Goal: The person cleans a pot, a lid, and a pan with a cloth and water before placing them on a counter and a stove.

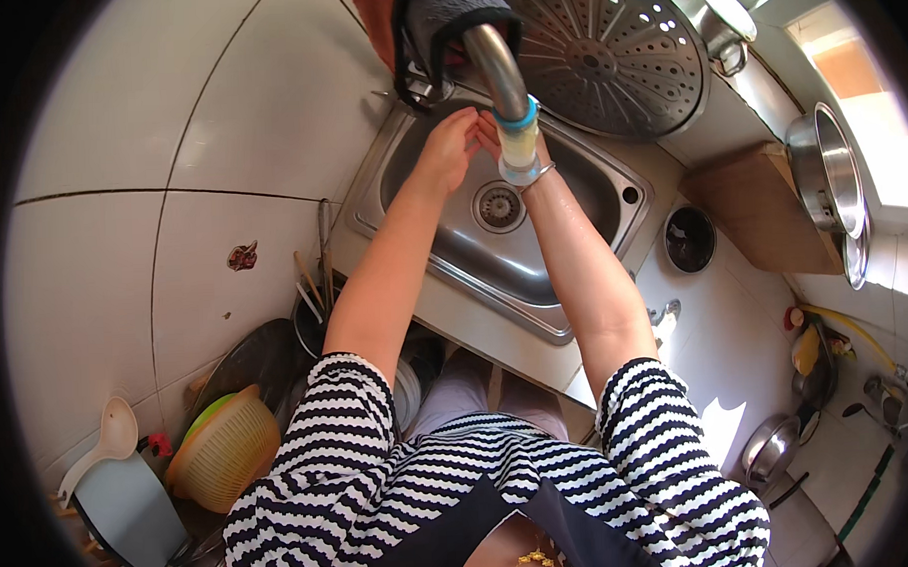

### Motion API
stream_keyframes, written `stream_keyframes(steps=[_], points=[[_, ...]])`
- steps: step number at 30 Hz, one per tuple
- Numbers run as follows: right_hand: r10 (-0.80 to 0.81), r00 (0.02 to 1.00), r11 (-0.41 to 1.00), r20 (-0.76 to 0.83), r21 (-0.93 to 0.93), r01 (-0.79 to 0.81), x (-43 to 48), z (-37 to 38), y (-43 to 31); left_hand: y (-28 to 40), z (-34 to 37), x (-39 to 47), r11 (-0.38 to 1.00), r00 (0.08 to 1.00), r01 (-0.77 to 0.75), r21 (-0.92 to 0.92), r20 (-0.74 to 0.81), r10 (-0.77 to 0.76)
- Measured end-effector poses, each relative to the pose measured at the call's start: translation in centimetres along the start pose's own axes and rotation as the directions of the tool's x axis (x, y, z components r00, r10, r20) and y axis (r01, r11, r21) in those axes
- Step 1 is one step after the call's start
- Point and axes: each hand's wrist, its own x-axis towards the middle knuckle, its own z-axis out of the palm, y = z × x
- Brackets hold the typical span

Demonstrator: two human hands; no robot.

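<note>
Both hands reach over a stainless steel sink [491,275], near its far side. My left hand [448,150] is bare, its fingers gently curved and meeting those of the other hand. My right hand [488,132] is partly hidden behind the faucet, and a metal bangle [546,168] circles that wrist. Above the hands, the metal faucet [497,68] curves down and ends in a clear filter nozzle [519,150] with a blue ring. Neither hand appears to hold anything. The drain strainer [499,207] lies below, between the forearms. Whether water runs cannot be made out.
A grey cloth [445,18] with dark edging hangs over the faucet's base. Behind the sink leans a perforated steamer plate [604,61]. To the right are a dark bowl [689,239] and a wooden board [759,213]. An orange colander [227,449] stands lower left.
</note>
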Motion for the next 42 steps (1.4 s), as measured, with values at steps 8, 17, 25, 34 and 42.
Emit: stream_keyframes(steps=[8, 17, 25, 34, 42], points=[[-0.418, 0.787, 0.01, 0.454, -0.864, 0.504, -9.2, -11.8, 3.2, -7.9, -3.3, -8.1, -0.053, 0.94, -0.217, 0.975, 0.223, 0.258], [-0.463, 0.834, -0.338, 0.3, -0.93, 0.146, -25.2, -23.8, -3.1, -14.3, 3.8, -15.5, 0.334, 0.899, -0.434, 0.837, 0.376, 0.224], [-0.582, 0.772, -0.433, 0.256, -0.901, -0.028, -15.8, -21.2, -2.1, -17.0, 10.1, -14.8, 0.472, 0.949, -0.314, 0.824, 0.291, 0.124], [-0.599, 0.619, -0.398, 0.508, -0.86, 0.32, -17.7, -22.9, -3.3, -18.6, 14.6, -12.2, 0.566, 0.889, -0.457, 0.686, 0.356, 0.287], [-0.836, 0.54, 0.227, -0.097, -0.957, 0.181, -23.2, -26.6, -7.2, -20.7, 19.7, -7.1, 0.488, 0.873, -0.478, 0.731, 0.334, 0.355]])
